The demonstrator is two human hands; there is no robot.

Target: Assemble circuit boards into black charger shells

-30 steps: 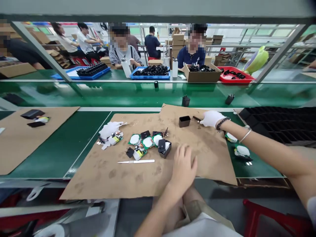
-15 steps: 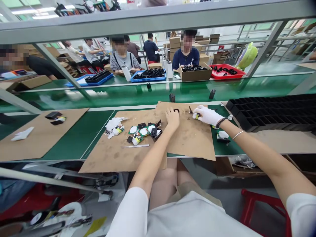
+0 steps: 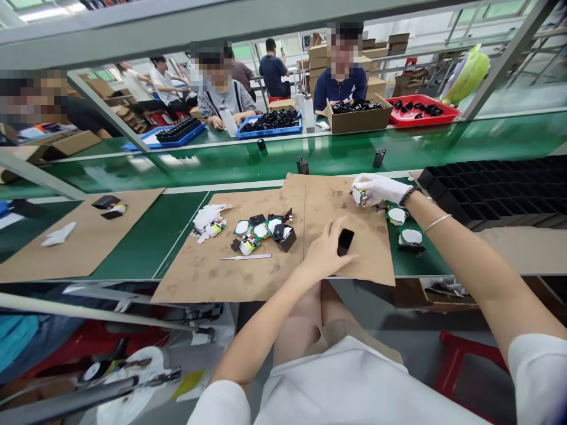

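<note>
My bare left hand (image 3: 325,251) curls its thumb and fingers around a small black plastic case (image 3: 345,242), low over the brown cardboard sheet (image 3: 274,280). In a white glove, my right hand (image 3: 381,188) pinches a small circuit board assembly (image 3: 359,196) with white and yellow parts, at the sheet's upper right. Left of my left hand lie several green boards with white discs (image 3: 261,230) and an open black case (image 3: 286,239). Metal tweezers (image 3: 245,257) rest below them. More board assemblies (image 3: 411,237) sit beneath my right wrist.
Rows of open black cases (image 3: 491,192) stand at the right. A white glove (image 3: 210,218) lies on the left of the cardboard. Black plug housings (image 3: 302,165) stand on the green belt (image 3: 212,171). Co-workers sit across it behind blue trays (image 3: 270,123), a carton (image 3: 361,118) and a red tray (image 3: 423,111).
My left hand has come nearer to me and to the right with the black case. My right hand, still holding the board assembly, has lifted slightly and shifted right. The view has tilted a little.
</note>
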